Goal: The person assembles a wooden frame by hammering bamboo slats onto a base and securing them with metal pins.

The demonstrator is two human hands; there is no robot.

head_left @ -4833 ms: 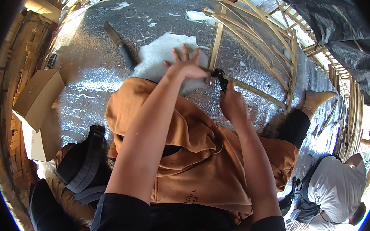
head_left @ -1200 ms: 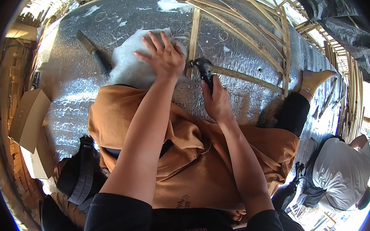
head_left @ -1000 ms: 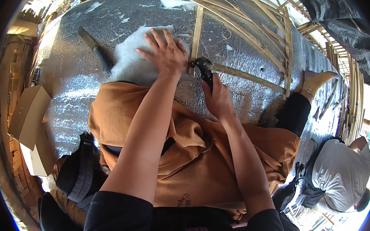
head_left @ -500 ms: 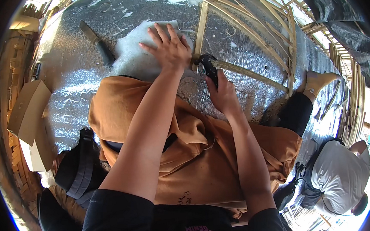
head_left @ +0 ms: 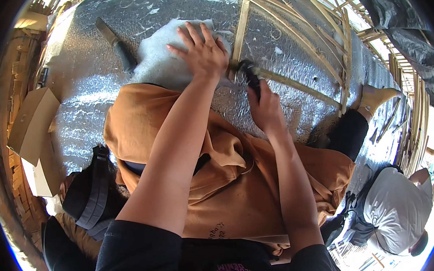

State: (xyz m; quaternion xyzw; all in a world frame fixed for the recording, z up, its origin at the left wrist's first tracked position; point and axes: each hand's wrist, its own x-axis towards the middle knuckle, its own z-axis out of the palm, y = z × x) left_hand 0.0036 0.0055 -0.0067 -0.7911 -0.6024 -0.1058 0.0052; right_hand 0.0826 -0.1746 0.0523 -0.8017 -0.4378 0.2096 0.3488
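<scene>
My left hand (head_left: 203, 53) lies flat with spread fingers on a crumpled, whitish translucent sheet (head_left: 155, 49). In my right hand (head_left: 268, 109) is a short black hammer (head_left: 250, 77), its handle wrapped by the fingers. The hammer head, smeared by motion, is close to the spot where two thin wooden strips meet: an upright strip (head_left: 241, 30) and a slanting strip (head_left: 302, 89). Whether it touches the wood I cannot tell. Left of the sheet rests a broad-bladed knife (head_left: 117, 47) with a dark handle.
Silvery foil sheeting (head_left: 87, 114) covers the floor. Bent wooden strips (head_left: 310, 28) form a frame at the far right. A cardboard box (head_left: 32, 120) stands at left, near a black strapped bag (head_left: 93, 194). Brown cloth (head_left: 241, 189) covers my lap. Another person (head_left: 398, 203) is bent over at lower right.
The hammer and my right hand have shifted slightly, and the hammer head is now blurred. My left hand stays flat on the sheet. The whole view has moved a little.
</scene>
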